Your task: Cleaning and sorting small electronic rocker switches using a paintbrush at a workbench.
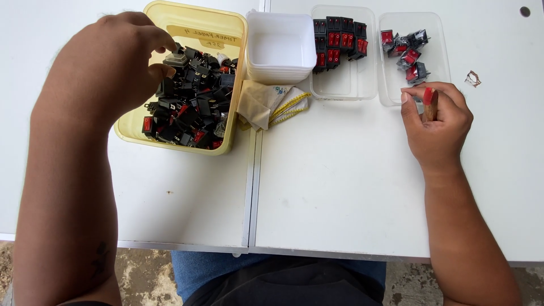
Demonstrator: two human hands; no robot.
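Observation:
My left hand reaches into a yellow plastic tub heaped with black and red rocker switches. Its thumb and forefinger pinch a black switch at the top of the heap. My right hand rests on the white table just in front of a clear tray, and its fingers close on a red rocker switch. That tray holds a few loose red switches.
A second clear tray holds switches packed in neat rows. A stack of white square tubs stands between it and the yellow tub. A folded cloth lies in front. A small scrap lies at far right.

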